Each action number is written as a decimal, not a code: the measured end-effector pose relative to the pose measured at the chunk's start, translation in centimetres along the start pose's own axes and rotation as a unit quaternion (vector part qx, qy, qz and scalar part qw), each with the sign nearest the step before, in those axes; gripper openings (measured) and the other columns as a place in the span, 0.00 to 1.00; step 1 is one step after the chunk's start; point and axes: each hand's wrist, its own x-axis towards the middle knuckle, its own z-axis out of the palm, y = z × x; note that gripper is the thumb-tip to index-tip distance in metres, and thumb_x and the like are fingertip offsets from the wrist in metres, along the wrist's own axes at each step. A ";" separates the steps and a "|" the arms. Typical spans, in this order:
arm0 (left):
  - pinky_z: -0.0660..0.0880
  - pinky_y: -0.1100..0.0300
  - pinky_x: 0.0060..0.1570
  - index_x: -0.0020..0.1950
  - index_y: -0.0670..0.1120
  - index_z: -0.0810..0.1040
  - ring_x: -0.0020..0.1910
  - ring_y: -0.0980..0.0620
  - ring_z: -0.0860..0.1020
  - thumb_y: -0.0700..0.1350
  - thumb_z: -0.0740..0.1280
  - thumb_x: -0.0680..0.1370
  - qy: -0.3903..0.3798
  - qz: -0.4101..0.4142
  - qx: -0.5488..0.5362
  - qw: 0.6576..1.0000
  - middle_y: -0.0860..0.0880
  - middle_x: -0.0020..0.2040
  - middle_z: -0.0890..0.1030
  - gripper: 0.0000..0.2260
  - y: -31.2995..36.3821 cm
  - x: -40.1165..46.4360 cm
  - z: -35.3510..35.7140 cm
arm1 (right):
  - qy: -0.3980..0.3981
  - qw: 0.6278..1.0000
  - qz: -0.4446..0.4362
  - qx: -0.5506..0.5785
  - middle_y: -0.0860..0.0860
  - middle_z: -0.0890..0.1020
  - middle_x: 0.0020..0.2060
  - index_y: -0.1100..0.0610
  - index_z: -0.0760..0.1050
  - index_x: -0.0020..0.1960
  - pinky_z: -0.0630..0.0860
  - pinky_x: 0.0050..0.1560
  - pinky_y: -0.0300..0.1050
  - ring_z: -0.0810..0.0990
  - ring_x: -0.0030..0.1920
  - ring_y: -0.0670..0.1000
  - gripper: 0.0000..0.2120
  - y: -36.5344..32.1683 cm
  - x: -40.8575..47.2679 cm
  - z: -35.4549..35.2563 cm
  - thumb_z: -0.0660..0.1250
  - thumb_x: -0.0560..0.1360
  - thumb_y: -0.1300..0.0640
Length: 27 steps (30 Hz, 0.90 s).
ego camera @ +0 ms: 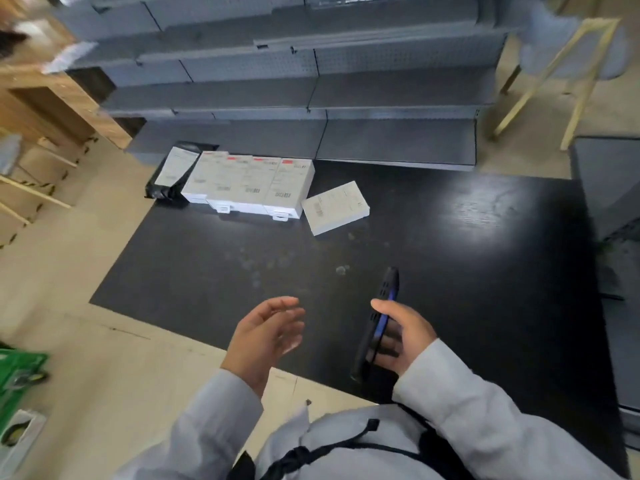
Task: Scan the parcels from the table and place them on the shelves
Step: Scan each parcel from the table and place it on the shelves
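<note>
On the far left part of the black table [450,271] lies a row of white boxed parcels [249,183] with printed labels. A black bag parcel [173,174] with a white label lies at the row's left end. A single white box [335,206] lies tilted at the row's right end. My right hand [403,336] grips a black phone-like scanner [379,320] above the table's near edge. My left hand [268,336] hovers beside it with relaxed fingers, holding nothing. Grey metal shelves [311,95] stand behind the table.
A wooden counter [52,98] is at the left. A pale wooden frame [561,74] stands at the back right, and a grey cabinet [609,188] borders the table's right side. A green object [17,375] lies on the beige floor at lower left.
</note>
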 end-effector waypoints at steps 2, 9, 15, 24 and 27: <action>0.77 0.59 0.41 0.49 0.45 0.82 0.40 0.52 0.81 0.36 0.66 0.79 0.003 0.004 0.032 0.999 0.48 0.43 0.85 0.07 0.9 2.7 -0.1 | -0.007 1.000 0.006 0.012 0.56 0.84 0.42 0.55 0.80 0.50 0.78 0.35 0.49 0.82 0.37 0.57 0.08 -0.6 1.4 0.8 0.74 0.72 0.58; 0.74 0.59 0.42 0.50 0.47 0.80 0.42 0.52 0.79 0.38 0.68 0.78 -0.021 -0.024 0.164 0.986 0.47 0.47 0.82 0.05 0.5 14.2 0.1 | 0.059 0.998 0.010 0.030 0.57 0.83 0.40 0.57 0.78 0.53 0.78 0.33 0.49 0.82 0.31 0.56 0.10 -2.0 3.5 2.5 0.73 0.72 0.61; 0.79 0.59 0.51 0.56 0.52 0.76 0.54 0.48 0.80 0.51 0.77 0.67 -0.130 0.024 0.351 0.927 0.48 0.57 0.79 0.21 1.0 23.4 2.5 | 0.145 0.984 -0.056 0.084 0.56 0.83 0.40 0.56 0.78 0.51 0.79 0.34 0.50 0.82 0.34 0.55 0.08 -3.4 2.7 4.8 0.73 0.74 0.61; 0.65 0.48 0.69 0.75 0.56 0.61 0.73 0.43 0.61 0.56 0.76 0.68 -0.190 0.215 0.688 0.667 0.45 0.73 0.63 0.40 7.2 35.2 10.4 | 0.298 0.921 -0.161 0.193 0.54 0.83 0.36 0.54 0.78 0.49 0.78 0.37 0.49 0.82 0.30 0.52 0.05 -1.5 -1.0 11.6 0.71 0.75 0.62; 0.62 0.48 0.70 0.76 0.57 0.56 0.73 0.42 0.62 0.60 0.78 0.64 -0.203 0.214 0.746 0.597 0.43 0.72 0.63 0.47 7.2 36.7 11.0 | 0.334 0.904 -0.169 0.205 0.55 0.83 0.39 0.55 0.77 0.48 0.77 0.38 0.50 0.83 0.36 0.54 0.04 0.0 -1.9 14.4 0.71 0.75 0.61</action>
